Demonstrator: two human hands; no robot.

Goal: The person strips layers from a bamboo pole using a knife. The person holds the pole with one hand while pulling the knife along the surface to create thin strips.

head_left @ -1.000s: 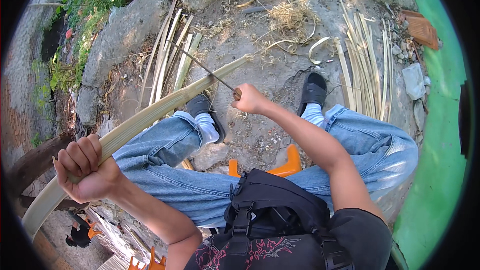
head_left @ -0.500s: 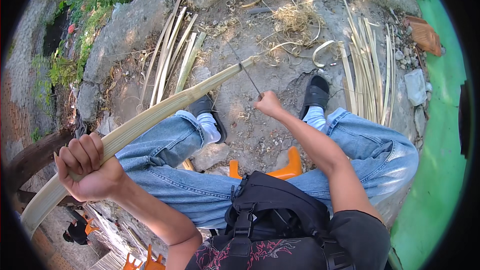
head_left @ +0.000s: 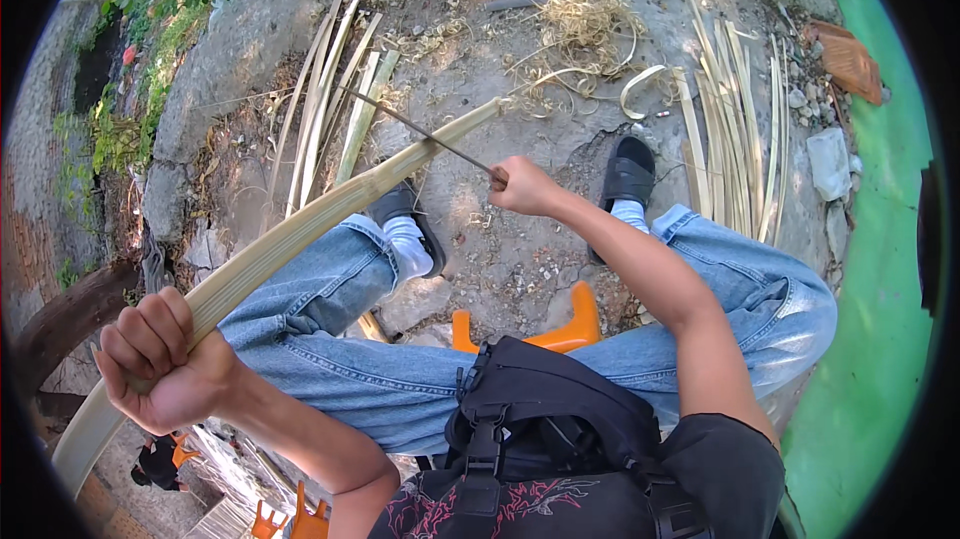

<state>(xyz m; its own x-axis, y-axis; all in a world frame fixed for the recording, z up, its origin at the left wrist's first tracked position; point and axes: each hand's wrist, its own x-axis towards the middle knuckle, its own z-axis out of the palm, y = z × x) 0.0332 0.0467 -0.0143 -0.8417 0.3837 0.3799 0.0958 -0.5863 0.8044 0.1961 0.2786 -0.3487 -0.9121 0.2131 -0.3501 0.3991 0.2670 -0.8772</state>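
"Where is the long pale strip [head_left: 300, 229] from where you stand?"

"Slantwise across the left leg, running out past the left hand [head_left: 170, 364] at the near end, its far end free above the ground. That hand is closed in a full fist around it."

"And the right hand [head_left: 525, 186]?"

"Curled tight as well, gripping the thin dark blade [head_left: 463, 157] by its near end. The blade crosses the strip not far from the free tip. Whether the edge bites, I can't tell."

"What worries you?"

"That free tip, mostly. I see no prop under it, so a hard push could make it dip or twist in the one fist, and then the blade might skid off. The left sandal [head_left: 394, 203] sits close below, so I'd fear for that foot first. And the fist is bare: should the strip slip through it, a sharp edge could cut the palm."

"Any containers about?"

"The black bag [head_left: 560, 384] strapped to the person's front; its contents don't show. A crumpled whitish thing [head_left: 829, 164] near the green wall [head_left: 860, 339] might be another bag, I'm unsure. The strips on the right [head_left: 735, 119] and the curly shavings [head_left: 595, 29] just lie loose on the ground."
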